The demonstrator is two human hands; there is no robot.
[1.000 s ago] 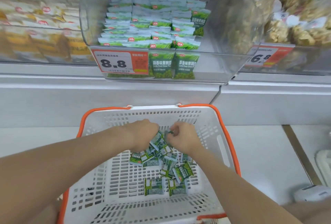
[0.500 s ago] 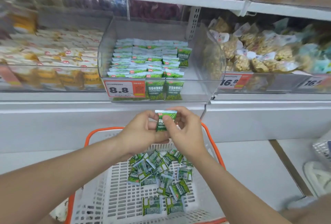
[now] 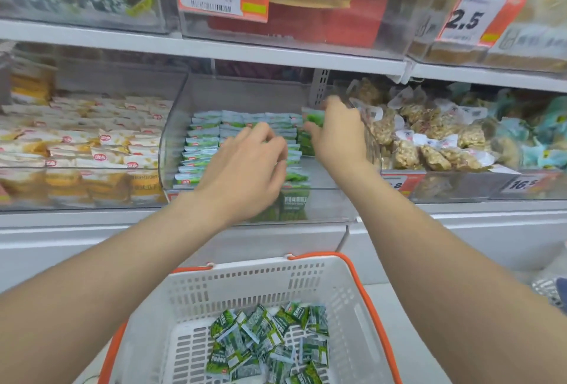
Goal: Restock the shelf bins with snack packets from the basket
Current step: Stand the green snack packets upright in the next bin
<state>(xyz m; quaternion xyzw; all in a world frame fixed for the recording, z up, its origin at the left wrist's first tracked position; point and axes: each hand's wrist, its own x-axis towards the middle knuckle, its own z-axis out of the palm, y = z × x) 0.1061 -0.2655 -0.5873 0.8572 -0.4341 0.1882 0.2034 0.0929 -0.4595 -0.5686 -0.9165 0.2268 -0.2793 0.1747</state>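
Restock in progress at the snack shelf [image 3: 92, 230]: your right hand [image 3: 337, 138] pinches a green packet [image 3: 313, 116] at the back right corner of the clear bin [image 3: 331, 209], holding it roughly upright, by my reading so it drops in standing like the rows [image 3: 205, 144] already filed beside it. Your left hand [image 3: 245, 169] hangs palm-down over those rows, fingers [image 3: 265, 133] bent; whether it grips anything cannot be told from here, and it may be there to keep the filed packets from toppling. More loose packets [image 3: 270, 340] lie heaped in the basket [image 3: 306, 264] just below the bin, parked close under the shelf, it seems, so that each trip from heap to bin is short
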